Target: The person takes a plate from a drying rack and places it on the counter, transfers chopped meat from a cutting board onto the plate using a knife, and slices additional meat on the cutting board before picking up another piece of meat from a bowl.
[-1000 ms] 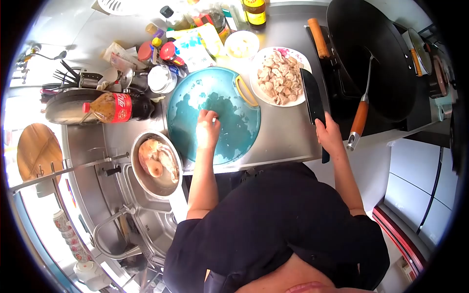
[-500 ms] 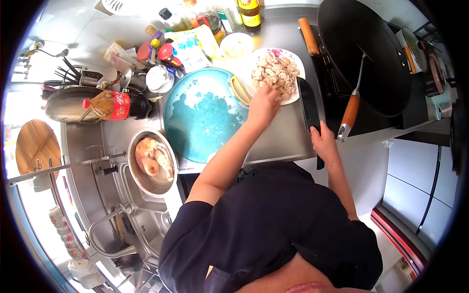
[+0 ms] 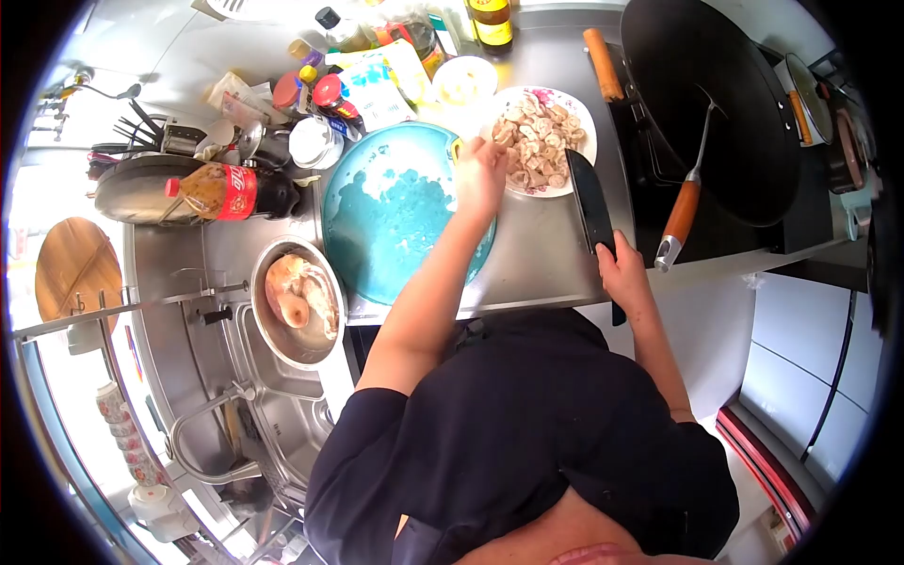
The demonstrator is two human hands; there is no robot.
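Observation:
My left hand (image 3: 481,177) is over the yellow handle (image 3: 457,149) of a round turquoise cutting board (image 3: 395,226), its fingers curled down and partly hidden. The board's surface is wet and marked. Just right of this hand, a floral-rimmed white plate (image 3: 586,127) holds a heap of sliced pale meat (image 3: 539,141). My right hand (image 3: 623,268) is closed around the black handle of a cleaver (image 3: 591,202). Its dark blade points away from me, with the tip by the plate's right edge.
A large black wok (image 3: 711,104) sits on the stove at right, a wooden-handled spatula (image 3: 683,221) across it. Left are a steel bowl (image 3: 259,330) with a meat piece (image 3: 299,292), the sink (image 3: 282,405) and a cola bottle (image 3: 235,192). Jars and bottles crowd the back.
My left hand has moved left, from the meat on the plate to the cutting board's handle. My right hand still holds the cleaver in nearly the same place. The view has shifted slightly.

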